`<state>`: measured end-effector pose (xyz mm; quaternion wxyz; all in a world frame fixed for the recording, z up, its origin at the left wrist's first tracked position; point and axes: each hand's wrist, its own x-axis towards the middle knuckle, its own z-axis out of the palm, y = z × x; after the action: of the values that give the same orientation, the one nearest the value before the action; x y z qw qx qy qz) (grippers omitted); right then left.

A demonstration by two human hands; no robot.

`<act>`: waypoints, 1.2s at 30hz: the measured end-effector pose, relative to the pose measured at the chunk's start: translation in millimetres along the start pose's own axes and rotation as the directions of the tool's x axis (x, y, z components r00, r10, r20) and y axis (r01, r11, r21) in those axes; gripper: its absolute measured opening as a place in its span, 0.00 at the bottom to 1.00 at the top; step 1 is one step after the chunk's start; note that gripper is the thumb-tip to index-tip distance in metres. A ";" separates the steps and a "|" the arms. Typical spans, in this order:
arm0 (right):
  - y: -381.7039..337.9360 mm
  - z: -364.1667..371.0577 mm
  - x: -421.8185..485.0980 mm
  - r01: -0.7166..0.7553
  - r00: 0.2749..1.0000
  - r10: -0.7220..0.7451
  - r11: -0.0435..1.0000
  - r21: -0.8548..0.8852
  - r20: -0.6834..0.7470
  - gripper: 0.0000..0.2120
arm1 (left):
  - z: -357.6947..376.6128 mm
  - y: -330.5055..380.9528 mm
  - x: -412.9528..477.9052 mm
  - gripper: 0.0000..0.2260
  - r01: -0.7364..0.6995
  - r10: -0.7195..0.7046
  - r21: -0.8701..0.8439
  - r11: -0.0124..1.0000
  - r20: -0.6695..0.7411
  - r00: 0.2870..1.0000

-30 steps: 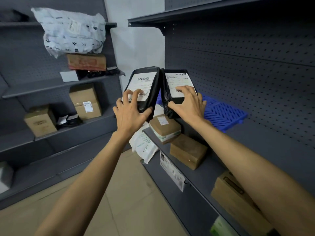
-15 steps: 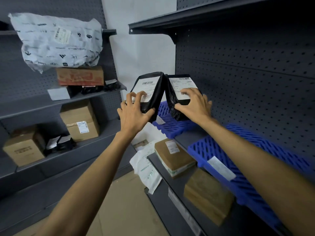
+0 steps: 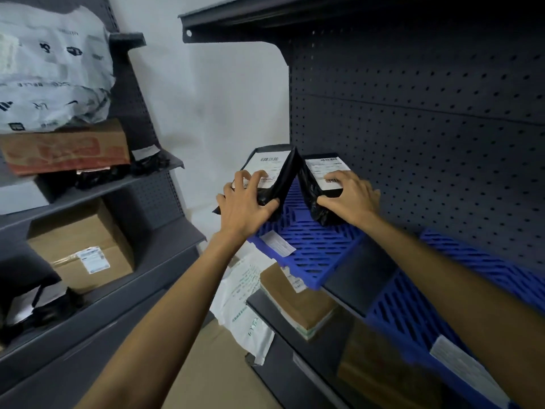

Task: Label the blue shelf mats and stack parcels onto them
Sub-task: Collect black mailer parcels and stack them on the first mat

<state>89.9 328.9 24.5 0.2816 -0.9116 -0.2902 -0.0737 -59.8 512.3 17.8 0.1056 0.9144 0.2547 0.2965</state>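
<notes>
Perforated dark metal shelving [image 3: 413, 128] carries a slatted blue mat [image 3: 318, 246], where your left hand [image 3: 244, 208] grips the left glossy black parcel [image 3: 283, 175] and your right hand [image 3: 352, 199] the right parcel [image 3: 309, 187], fingers curled.

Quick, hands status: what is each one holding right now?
Left hand: closed, fingers and thumb curled round the left black parcel.
Right hand: closed, gripping the right black parcel.

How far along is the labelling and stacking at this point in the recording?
Done: the far mat and near mat carry white labels. In hand: the left hand grips one black parcel, the right hand another, over the far mat. Left: setting both down; the near mat shows no parcel.
</notes>
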 end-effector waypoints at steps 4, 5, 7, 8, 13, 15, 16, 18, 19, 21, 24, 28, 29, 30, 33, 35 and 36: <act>1.1 19.5 -9.4 -0.098 0.995 0.096 0.994 -0.047 -0.039 0.28 | 23.0 -21.4 18.8 0.27 -0.101 0.102 -0.015 0.995 0.062 0.993; 0.4 27.0 -15.2 -0.121 0.992 0.119 0.990 -0.069 -0.037 0.28 | 28.8 -27.6 20.3 0.28 -0.128 0.128 -0.012 0.992 0.080 0.988; -2.0 41.6 -26.5 -0.172 0.985 0.169 0.979 -0.110 -0.038 0.28 | 39.2 -41.0 22.2 0.28 -0.170 0.169 -0.006 0.985 0.120 0.978; -4.2 47.4 -30.7 -0.196 0.980 0.191 0.973 -0.120 -0.053 0.28 | 43.4 -47.2 23.6 0.28 -0.185 0.184 -0.008 0.983 0.138 0.973; -11.8 53.4 -37.9 -0.222 0.974 0.212 0.963 -0.154 -0.079 0.29 | 54.5 -62.6 28.4 0.28 -0.265 0.263 -0.013 0.964 0.190 0.946; -10.7 51.8 -39.4 -0.218 0.976 0.215 0.961 -0.172 -0.040 0.29 | 56.8 -63.6 28.8 0.28 -0.293 0.289 -0.008 0.956 0.195 0.937; -10.8 50.6 -40.8 -0.216 0.976 0.216 0.959 -0.183 -0.022 0.29 | 57.8 -64.1 28.3 0.28 -0.302 0.298 -0.007 0.953 0.192 0.935; -12.9 48.3 -45.5 -0.197 0.979 0.203 0.954 -0.224 0.005 0.29 | 58.4 -64.8 27.2 0.29 -0.320 0.315 -0.002 0.947 0.188 0.930; -15.0 46.0 -48.3 -0.185 0.981 0.195 0.951 -0.248 0.018 0.29 | 57.3 -64.6 27.1 0.29 -0.326 0.319 0.005 0.945 0.192 0.928; -20.1 38.3 -55.5 -0.171 0.981 0.188 0.946 -0.275 0.039 0.28 | 52.5 -62.2 28.4 0.30 -0.328 0.316 0.021 0.944 0.215 0.924; -22.7 23.2 -74.5 -0.144 0.983 0.174 0.932 -0.332 0.062 0.27 | 41.6 -54.1 26.4 0.29 -0.382 0.364 0.037 0.924 0.224 0.904; -18.7 -6.7 -115.8 -0.141 0.970 0.214 0.880 -0.453 0.115 0.29 | 22.8 -30.6 8.5 0.30 -0.519 0.486 0.050 0.853 0.284 0.827; -16.1 -15.3 -128.6 -0.124 0.969 0.215 0.849 -0.513 0.123 0.28 | 18.0 -22.5 0.4 0.30 -0.543 0.507 0.045 0.839 0.302 0.807; -13.1 -24.5 -142.0 -0.105 0.969 0.214 0.812 -0.574 0.126 0.27 | 13.7 -13.8 -8.0 0.29 -0.563 0.524 0.038 0.825 0.318 0.790; -0.5 -56.1 -187.7 -0.103 0.965 0.237 0.739 -0.665 0.113 0.25 | 1.3 18.1 -37.2 0.26 -0.622 0.582 0.013 0.783 0.339 0.739; 8.9 -79.4 -222.2 -0.139 0.957 0.275 0.725 -0.674 0.098 0.23 | -6.0 43.8 -60.1 0.23 -0.652 0.618 -0.019 0.758 0.341 0.708; 13.6 -91.9 -240.3 -0.159 0.951 0.295 0.723 -0.672 0.093 0.23 | -9.9 58.2 -72.9 0.22 -0.662 0.633 -0.039 0.748 0.343 0.694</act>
<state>-96.9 151.5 22.8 -0.0791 -0.9833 -0.1572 -0.0468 -92.8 424.9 10.1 -0.0041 0.9853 -0.0928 0.1435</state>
